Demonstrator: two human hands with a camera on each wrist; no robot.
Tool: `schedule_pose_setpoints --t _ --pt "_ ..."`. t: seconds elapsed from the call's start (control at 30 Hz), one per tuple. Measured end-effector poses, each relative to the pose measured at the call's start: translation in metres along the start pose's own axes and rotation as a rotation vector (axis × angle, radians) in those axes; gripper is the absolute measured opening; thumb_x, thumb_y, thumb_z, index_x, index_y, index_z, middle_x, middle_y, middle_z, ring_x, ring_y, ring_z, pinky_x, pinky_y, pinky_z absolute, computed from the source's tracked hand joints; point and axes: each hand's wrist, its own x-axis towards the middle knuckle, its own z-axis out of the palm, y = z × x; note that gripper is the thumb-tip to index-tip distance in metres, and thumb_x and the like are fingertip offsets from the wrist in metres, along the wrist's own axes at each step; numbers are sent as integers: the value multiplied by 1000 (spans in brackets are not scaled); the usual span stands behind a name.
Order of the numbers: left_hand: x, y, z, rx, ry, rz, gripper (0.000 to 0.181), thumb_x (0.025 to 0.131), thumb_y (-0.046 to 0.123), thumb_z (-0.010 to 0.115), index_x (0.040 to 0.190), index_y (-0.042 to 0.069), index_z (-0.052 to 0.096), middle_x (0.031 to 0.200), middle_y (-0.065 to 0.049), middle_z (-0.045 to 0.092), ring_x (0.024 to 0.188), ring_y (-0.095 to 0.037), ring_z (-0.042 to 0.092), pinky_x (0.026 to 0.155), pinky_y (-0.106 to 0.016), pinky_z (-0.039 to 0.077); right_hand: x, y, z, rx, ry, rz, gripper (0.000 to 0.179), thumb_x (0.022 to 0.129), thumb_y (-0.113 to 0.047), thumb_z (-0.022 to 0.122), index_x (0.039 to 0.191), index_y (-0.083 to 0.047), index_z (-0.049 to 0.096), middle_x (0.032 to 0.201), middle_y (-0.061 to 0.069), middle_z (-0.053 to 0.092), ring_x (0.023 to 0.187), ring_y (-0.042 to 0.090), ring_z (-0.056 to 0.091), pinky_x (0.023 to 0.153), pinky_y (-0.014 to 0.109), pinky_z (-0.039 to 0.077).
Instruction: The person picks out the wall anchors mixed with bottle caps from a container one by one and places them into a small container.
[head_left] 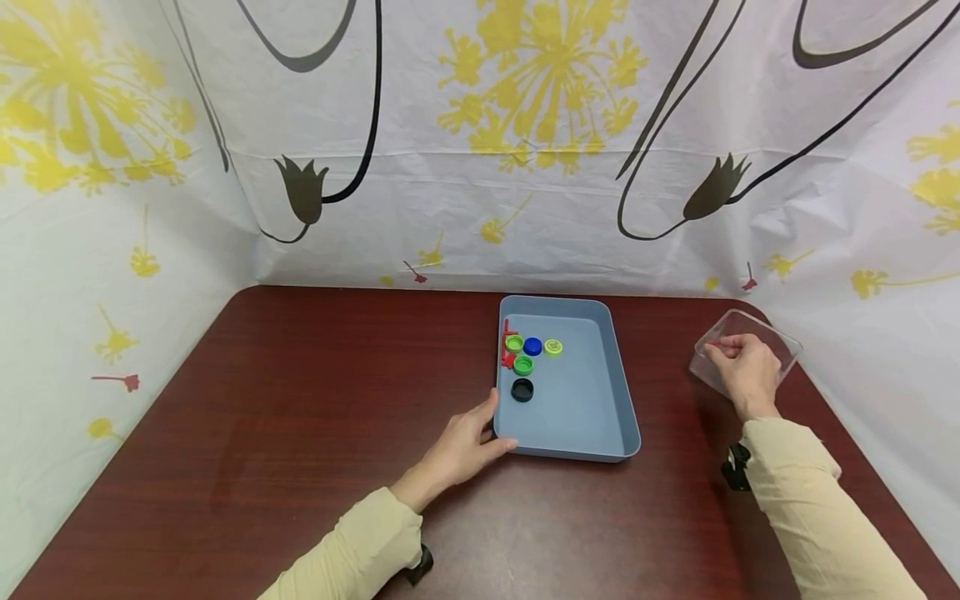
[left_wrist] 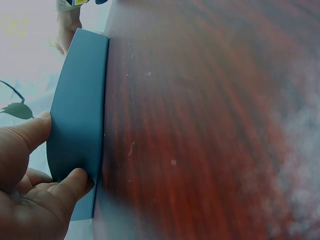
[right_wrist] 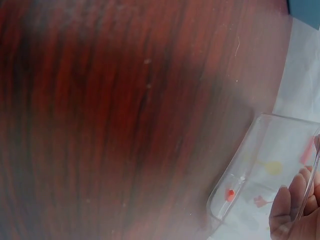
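A blue-grey tray (head_left: 585, 400) lies on the table. My left hand (head_left: 461, 446) holds its near left corner, the thumb against the front wall and the forefinger along the left side. Inside the tray are a black cap (head_left: 522, 389), a green cap (head_left: 522, 365), a light green cap (head_left: 513, 343), a blue cap (head_left: 532, 346) and a yellow-green cap (head_left: 552, 347), beside red pieces (head_left: 509, 359). At the right, my right hand (head_left: 746, 375) pinches a small red piece (right_wrist: 307, 151) over a clear plastic box (head_left: 787, 343). Another red bit (right_wrist: 230, 194) shows at the box's bottom.
The dark red-brown table (head_left: 337, 375) has rounded far corners. A white patterned curtain (head_left: 420, 108) hangs behind it and along both sides. The clear box stands near the table's right edge, with a strip of table between it and the tray.
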Motion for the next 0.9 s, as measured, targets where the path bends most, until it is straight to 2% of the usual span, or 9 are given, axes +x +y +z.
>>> schedule_pose_setpoints --t 0.2,0.33,0.4,0.53,0.6,0.67,0.8,0.9 --pt "0 1 0 1 1 1 77 91 23 64 147 -5 19 152 -20 25 119 -29 54 93 -35 50 -1 1 0 6 2 0 32 86 -19 66 102 8 64 89 27 64 88 40 56 73 48 41" --pt "0 1 0 3 1 5 77 91 23 64 147 -6 19 151 -21 25 121 -29 53 93 -35 50 -1 0 0 6 4 5 31 87 -19 66 102 7 64 89 25 65 85 35 56 68 40 40" --pt "0 1 0 9 0 7 77 91 23 64 147 -6 19 152 -21 25 121 -29 53 93 -35 50 0 -4 -1 8 6 6 30 87 -20 66 102 6 64 89 23 64 78 27 55 66 37 40" --pt "0 1 0 10 0 5 77 91 23 63 147 -5 19 152 -20 24 121 -29 53 94 -35 49 1 -19 0 36 30 -28 28 87 -20 67 99 5 66 87 21 65 63 -3 43 68 36 41" --pt "0 2 -1 10 2 4 77 91 23 63 147 -5 19 152 -20 24 121 -29 53 94 -35 49 1 -30 2 73 47 -58 27 86 -19 68 97 5 66 85 22 65 60 -8 37 71 37 40" --pt "0 2 -1 8 2 3 77 91 23 63 147 -5 19 152 -20 24 121 -29 52 94 -35 49 1 -42 5 94 45 -77 27 86 -19 68 97 5 66 85 21 64 63 -3 42 71 37 40" --pt "0 1 0 4 6 -3 77 91 23 64 147 -5 19 152 -20 24 123 -30 51 93 -35 50 2 -69 13 137 17 -141 27 86 -20 68 98 5 66 85 22 63 74 25 53 69 36 38" --pt "0 1 1 0 11 0 77 90 23 64 147 -5 19 152 -20 24 124 -30 50 92 -35 50 1 -92 21 168 -21 -200 26 86 -19 68 97 5 65 84 22 63 77 32 55 69 36 39"
